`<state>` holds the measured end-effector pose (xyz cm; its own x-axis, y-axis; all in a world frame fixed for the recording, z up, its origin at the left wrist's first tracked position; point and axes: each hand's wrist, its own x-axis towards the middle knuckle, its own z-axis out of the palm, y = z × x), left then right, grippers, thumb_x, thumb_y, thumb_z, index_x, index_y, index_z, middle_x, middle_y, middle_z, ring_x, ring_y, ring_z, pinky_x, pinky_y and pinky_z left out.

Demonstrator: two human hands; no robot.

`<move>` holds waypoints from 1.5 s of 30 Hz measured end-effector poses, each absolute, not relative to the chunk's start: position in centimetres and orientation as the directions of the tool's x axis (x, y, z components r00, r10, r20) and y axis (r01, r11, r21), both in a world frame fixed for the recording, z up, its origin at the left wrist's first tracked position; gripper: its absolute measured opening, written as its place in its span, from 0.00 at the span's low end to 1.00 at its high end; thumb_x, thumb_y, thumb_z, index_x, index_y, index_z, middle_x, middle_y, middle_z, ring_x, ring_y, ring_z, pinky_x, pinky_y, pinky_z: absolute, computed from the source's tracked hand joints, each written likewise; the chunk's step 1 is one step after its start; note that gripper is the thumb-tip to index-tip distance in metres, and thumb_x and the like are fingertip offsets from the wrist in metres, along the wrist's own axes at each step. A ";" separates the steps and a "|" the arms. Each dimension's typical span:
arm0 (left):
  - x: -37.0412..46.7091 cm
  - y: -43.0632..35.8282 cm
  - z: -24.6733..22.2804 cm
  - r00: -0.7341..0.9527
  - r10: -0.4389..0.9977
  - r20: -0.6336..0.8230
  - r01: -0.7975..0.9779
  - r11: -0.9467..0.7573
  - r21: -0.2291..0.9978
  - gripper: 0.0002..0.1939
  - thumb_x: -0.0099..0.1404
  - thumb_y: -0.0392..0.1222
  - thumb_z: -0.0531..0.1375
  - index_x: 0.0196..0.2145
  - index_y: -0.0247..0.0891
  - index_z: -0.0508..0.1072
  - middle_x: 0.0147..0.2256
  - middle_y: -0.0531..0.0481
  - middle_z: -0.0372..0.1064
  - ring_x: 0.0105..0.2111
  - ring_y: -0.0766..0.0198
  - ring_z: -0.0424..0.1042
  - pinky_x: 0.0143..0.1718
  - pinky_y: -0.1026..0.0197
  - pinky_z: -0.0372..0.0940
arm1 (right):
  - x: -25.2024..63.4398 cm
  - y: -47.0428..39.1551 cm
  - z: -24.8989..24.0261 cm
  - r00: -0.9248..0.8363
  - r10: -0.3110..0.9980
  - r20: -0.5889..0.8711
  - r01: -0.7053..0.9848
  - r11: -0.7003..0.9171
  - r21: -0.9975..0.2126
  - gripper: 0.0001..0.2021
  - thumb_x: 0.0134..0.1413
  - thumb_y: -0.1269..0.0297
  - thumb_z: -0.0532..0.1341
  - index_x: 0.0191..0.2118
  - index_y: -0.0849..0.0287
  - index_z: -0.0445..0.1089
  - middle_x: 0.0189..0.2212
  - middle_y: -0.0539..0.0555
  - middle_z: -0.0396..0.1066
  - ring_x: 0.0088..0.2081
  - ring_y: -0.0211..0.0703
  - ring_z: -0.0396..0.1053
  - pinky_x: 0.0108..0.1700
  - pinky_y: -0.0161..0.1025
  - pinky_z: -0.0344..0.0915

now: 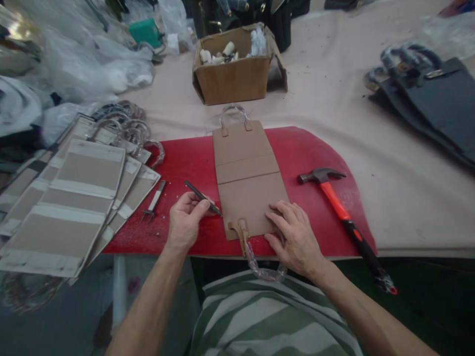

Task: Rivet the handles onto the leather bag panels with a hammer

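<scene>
A flat tan bag panel [247, 153] lies lengthwise on a red mat [185, 163], with a plastic-wrapped handle [234, 110] at its far end and another handle [265, 272] at the near end. A tan tab [241, 232] shows at the near handle's base. My left hand [186, 220] is closed around a dark, thin pen-like tool [202, 194], its lower tip beside the panel's left edge. My right hand [293, 232] rests with fingers spread on the panel's near right corner and holds nothing that I can see.
A claw hammer [334, 198] lies on the right, its grip past the table edge. A pronged metal punch [154, 201] lies left, beside stacked panels [77, 198] with wrapped handles. Behind stands a cardboard box [232, 81] of small parts; a dark bag [438, 99] is far right.
</scene>
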<state>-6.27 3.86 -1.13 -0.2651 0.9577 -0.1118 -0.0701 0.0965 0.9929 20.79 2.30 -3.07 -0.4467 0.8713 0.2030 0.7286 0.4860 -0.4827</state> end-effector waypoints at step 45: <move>0.2 1.4 -4.3 0.055 0.968 0.246 0.349 -0.250 0.903 0.09 0.67 0.35 0.57 0.45 0.37 0.67 0.41 0.46 0.73 0.41 0.63 0.77 0.44 0.60 0.73 | 20.0 0.6 -3.5 -0.199 0.923 0.329 0.777 0.353 -0.522 0.15 0.55 0.69 0.58 0.49 0.61 0.66 0.51 0.61 0.66 0.56 0.59 0.59 0.58 0.57 0.57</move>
<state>0.21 1.43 -4.25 0.0545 0.9677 0.2463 0.3486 -0.2496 0.9034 19.98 0.65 -3.54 -0.1988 0.9232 0.3288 0.7768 0.3531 -0.5215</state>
